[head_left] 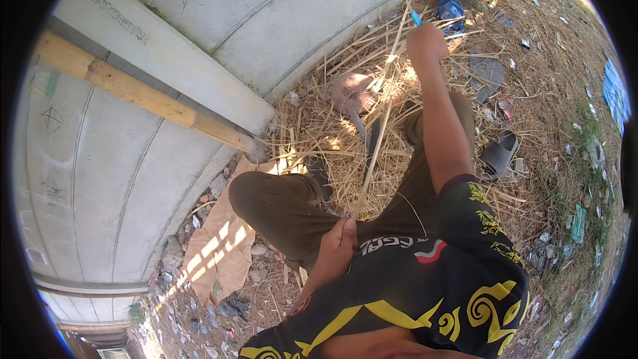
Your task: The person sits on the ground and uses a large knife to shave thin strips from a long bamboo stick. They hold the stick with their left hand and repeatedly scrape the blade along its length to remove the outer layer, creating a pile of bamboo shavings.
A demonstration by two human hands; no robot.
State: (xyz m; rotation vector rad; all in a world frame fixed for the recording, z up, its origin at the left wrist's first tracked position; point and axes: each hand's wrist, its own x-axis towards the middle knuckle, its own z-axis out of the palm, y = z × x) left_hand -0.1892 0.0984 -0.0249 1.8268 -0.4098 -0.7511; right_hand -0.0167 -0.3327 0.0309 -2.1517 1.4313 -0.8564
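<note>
My left hand (337,244) is closed in front of my waist, around the near end of a long, thin pale strip (379,143), which looks like split bamboo. The strip runs up and away between my knees, past a rounded brownish block (353,93). At the far end of my outstretched arm, my right hand (426,43) makes a fist. A light-blue piece (416,18), like a handle, sticks out of it beside the strip's far end; the rest is hidden. Dark, flat, blade-like pieces (371,149) lie under the strip, their kind unclear.
Shavings and loose strips (345,186) cover the ground between my legs. Concrete wall panels (292,20), a concrete post (179,60) and a bamboo pole (133,90) stand at left. Brown cardboard (216,252) lies beside my left knee, a dark sandal (500,154) at right, a blue bag (451,12) ahead.
</note>
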